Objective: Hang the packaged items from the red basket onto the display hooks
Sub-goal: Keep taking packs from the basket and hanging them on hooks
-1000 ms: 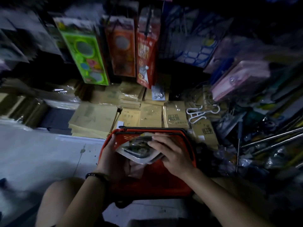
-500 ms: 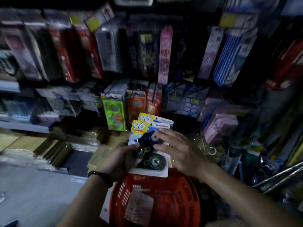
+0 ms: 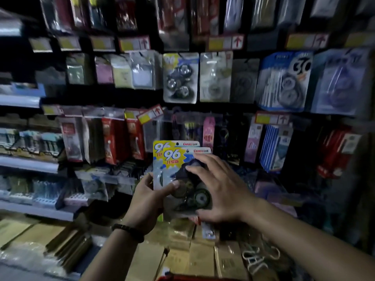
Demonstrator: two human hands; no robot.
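**A:** ok so what's different from a second ago?

**B:** Big one: the two "96" packs (image 3: pixel 172 157) are out of the red basket (image 3: pixel 192 279). A second back they're lying low over it with both hands on them. Now they're lifted in front of the display wall, about level with the lower row of hanging stock. The view has swung up too, so the basket is just a red sliver at the bottom edge.

**A:** so pickup's done, hanging isn't?

**B:** That's my read. Nothing new is on a hook yet and both packs are in hand, the front one sitting a bit lower and to the right of the back one. There's a matching hanging pack (image 3: pixel 180 78) one row up, so I'd guess that peg is the target. The hook itself is too dark to make out tho.

**A:** and the hands?

**B:** The left hand (image 3: pixel 150 201) comes up from below and grips the stack at its lower left edge, thumb on the front and fingers behind. There's a wristband (image 3: pixel 128 232) on that arm. The right hand (image 3: pixel 221 191) reaches in from the right, fingers spread and laid across the blister front, thumb down by the bottom edge. It looks like steadying rather than pinching. Next it probably has to peel one pack off and line up its hang hole with the peg.
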